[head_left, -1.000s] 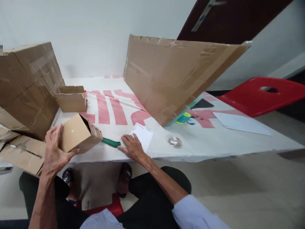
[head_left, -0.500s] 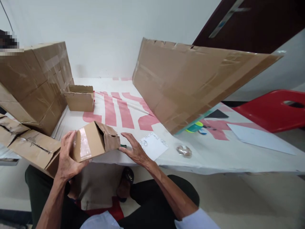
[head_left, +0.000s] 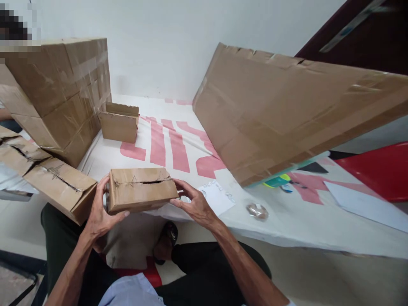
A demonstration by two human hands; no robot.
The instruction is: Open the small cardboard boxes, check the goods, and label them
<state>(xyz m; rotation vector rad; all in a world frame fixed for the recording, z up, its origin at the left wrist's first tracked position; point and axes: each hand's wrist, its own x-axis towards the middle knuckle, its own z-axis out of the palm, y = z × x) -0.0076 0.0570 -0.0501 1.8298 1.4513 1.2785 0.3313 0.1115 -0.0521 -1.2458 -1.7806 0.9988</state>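
A small brown cardboard box (head_left: 143, 193) is held between my two hands at the table's front edge. Its upper side shows a ragged, partly gaping seam. My left hand (head_left: 103, 212) grips the box's left end, thumb along the lower front. At the opposite end, my right hand (head_left: 193, 202) has its thumb and fingers around the corner. Just left of my left hand lies another closed cardboard box (head_left: 59, 182) with a torn seam. Beyond the held box, an open cardboard box (head_left: 119, 127) stands on the table.
A large taped cardboard block (head_left: 70, 93) rises at the left, and a big cardboard panel (head_left: 287, 114) leans at the right. A roll of clear tape (head_left: 256, 211), a drawn-on paper (head_left: 218, 197) and a green tape roll (head_left: 276, 180) lie on the table. A red chair (head_left: 379, 170) stands right.
The held box has turned so that its seamed side faces up and its long side faces me. My right hand has closed onto its right end. The view has shifted left.
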